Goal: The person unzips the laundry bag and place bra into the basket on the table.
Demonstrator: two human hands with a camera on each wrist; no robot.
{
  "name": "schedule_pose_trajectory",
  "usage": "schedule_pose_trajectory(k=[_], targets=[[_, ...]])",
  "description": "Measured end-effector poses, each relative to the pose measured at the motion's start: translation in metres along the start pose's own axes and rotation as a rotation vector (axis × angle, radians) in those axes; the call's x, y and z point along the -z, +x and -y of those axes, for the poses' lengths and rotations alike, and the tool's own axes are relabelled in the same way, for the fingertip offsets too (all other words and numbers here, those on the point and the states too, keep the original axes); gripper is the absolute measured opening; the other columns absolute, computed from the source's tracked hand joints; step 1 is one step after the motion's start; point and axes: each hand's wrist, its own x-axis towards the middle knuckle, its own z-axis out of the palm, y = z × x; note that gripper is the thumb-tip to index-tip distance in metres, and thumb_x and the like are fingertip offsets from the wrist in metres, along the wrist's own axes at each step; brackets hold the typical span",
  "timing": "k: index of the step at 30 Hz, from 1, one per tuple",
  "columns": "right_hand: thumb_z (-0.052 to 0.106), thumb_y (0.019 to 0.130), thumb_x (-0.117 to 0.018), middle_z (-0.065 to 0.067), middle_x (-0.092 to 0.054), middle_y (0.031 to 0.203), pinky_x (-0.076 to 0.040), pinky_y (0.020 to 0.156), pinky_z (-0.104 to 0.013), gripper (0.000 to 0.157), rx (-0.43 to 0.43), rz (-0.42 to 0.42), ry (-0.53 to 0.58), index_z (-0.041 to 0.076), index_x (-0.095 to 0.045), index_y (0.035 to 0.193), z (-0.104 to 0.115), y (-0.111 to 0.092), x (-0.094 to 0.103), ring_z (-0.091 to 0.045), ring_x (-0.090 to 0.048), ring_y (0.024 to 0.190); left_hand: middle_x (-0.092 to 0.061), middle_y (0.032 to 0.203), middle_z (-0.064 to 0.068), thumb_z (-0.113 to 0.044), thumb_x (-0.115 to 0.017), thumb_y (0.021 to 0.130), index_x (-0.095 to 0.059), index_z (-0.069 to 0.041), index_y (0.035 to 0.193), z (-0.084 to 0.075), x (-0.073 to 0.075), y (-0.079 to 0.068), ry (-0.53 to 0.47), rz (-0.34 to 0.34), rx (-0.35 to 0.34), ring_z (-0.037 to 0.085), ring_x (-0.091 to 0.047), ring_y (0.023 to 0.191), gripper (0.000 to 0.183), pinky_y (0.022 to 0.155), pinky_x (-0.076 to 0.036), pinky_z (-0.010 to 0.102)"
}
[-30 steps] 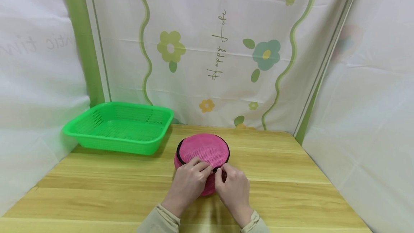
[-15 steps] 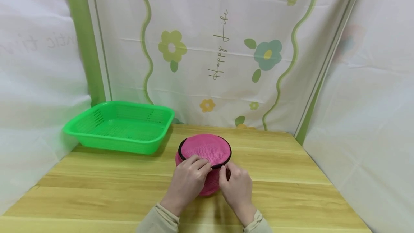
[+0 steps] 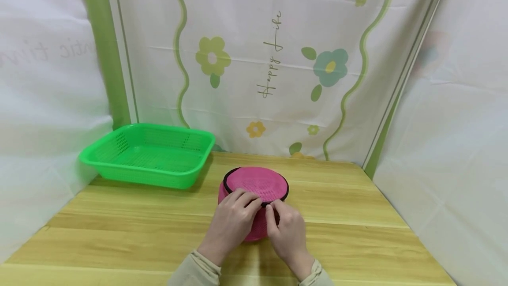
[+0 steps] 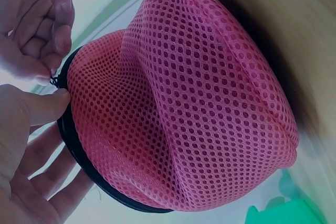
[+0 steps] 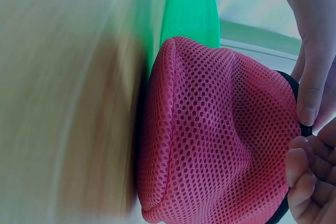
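Pink, honeycombed and dented, the round mesh bag (image 3: 259, 183) has edged slightly away from the green basket (image 3: 147, 177), on its near right; left hand (image 3: 232, 220) and right hand (image 3: 288, 229) pinch the black rim (image 4: 79, 153).

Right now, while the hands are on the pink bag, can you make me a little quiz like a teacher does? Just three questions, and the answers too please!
1. True or false: in the head view, the green basket is to the left of the pink mesh bag.

2. Pick one. What colour is the rim around the bag's top?
A) white
B) black
C) orange

3. Say in your own words: what is at the bag's rim, on the side nearest the person?

Key:
1. True.
2. B.
3. The person's left hand and right hand.
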Motion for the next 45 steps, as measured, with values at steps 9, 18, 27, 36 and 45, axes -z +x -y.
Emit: schedule_pose_trajectory(k=[9, 18, 27, 36, 45], targets=[[0.006, 0.085, -0.062, 0.012, -0.041, 0.061, -0.030, 0.044, -0.014, 0.022, 0.010, 0.005, -0.017, 0.018, -0.053, 0.068, 0.0009, -0.0001, 0.0004, 0.000, -0.037, 0.052, -0.069, 0.089, 0.002, 0.000, -0.074, 0.078, -0.076, -0.008, 0.086, -0.0006, 0.0002, -0.0001, 0.035, -0.008, -0.021, 0.019, -0.062, 0.082, 0.011, 0.074, -0.056, 0.033], [0.005, 0.084, -0.064, 0.010, -0.045, 0.063, -0.035, 0.044, -0.014, 0.017, 0.026, -0.060, -0.019, 0.015, -0.059, 0.071, 0.0025, 0.0002, 0.0005, -0.004, -0.042, 0.051, -0.069, 0.088, 0.004, -0.001, -0.071, 0.078, -0.075, -0.006, 0.086, 0.0001, 0.0005, -0.0007, 0.040, -0.008, -0.026, 0.021, -0.063, 0.082, 0.011, 0.074, -0.056, 0.034], [0.003, 0.078, -0.068, 0.005, -0.051, 0.065, -0.038, 0.043, -0.015, 0.012, 0.033, -0.123, -0.002, 0.012, -0.062, 0.072, 0.0025, 0.0032, -0.0005, -0.009, -0.047, 0.049, -0.069, 0.087, 0.004, -0.001, -0.074, 0.077, -0.075, -0.007, 0.084, 0.0015, 0.0003, 0.0016, 0.052, -0.008, -0.025, 0.021, -0.062, 0.081, 0.009, 0.073, -0.056, 0.034], [0.004, 0.075, -0.068, 0.007, -0.048, 0.063, -0.036, 0.041, -0.016, 0.017, 0.002, -0.138, -0.025, 0.015, -0.057, 0.068, 0.0032, 0.0015, -0.0008, -0.004, -0.043, 0.050, -0.068, 0.086, 0.002, -0.001, -0.074, 0.078, -0.076, -0.007, 0.083, -0.0002, -0.0005, 0.0009, 0.046, -0.008, -0.025, 0.019, -0.062, 0.080, 0.008, 0.072, -0.056, 0.033], [0.003, 0.074, -0.067, 0.009, -0.044, 0.061, -0.032, 0.040, -0.015, 0.021, -0.026, -0.133, -0.039, 0.017, -0.054, 0.066, 0.0029, 0.0000, -0.0002, -0.001, -0.038, 0.050, -0.068, 0.085, 0.002, 0.000, -0.073, 0.078, -0.075, -0.008, 0.082, -0.0013, -0.0013, 0.0000, 0.054, -0.003, -0.031, 0.019, -0.062, 0.079, 0.009, 0.072, -0.056, 0.032]])
